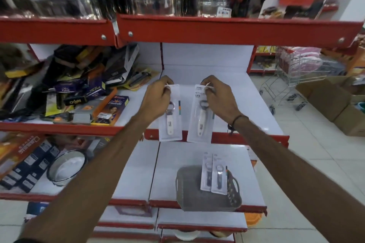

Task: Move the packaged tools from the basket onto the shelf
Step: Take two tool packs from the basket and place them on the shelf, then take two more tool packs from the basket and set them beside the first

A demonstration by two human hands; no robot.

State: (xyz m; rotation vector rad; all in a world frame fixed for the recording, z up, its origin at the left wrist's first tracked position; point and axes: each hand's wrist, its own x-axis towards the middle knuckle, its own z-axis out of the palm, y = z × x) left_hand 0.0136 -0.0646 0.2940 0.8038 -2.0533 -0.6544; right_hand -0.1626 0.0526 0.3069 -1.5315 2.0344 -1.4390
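Observation:
My left hand (158, 95) pinches the top of a white carded bottle opener pack (170, 122), which hangs in front of the middle shelf (227, 92). My right hand (219, 96) pinches the top of a second white opener pack (201, 122) the same way, beside the first. Both packs dangle over the shelf's red front edge. On the lower shelf stands a grey plastic basket (189, 189) with two more packaged openers (214, 175) leaning upright against its right side.
A jumble of boxed and carded goods (79, 92) fills the left half of the middle shelf. A round steel sieve (67, 165) and boxes lie at lower left. A wire trolley (292, 77) and cardboard boxes (335, 102) stand on the floor at right.

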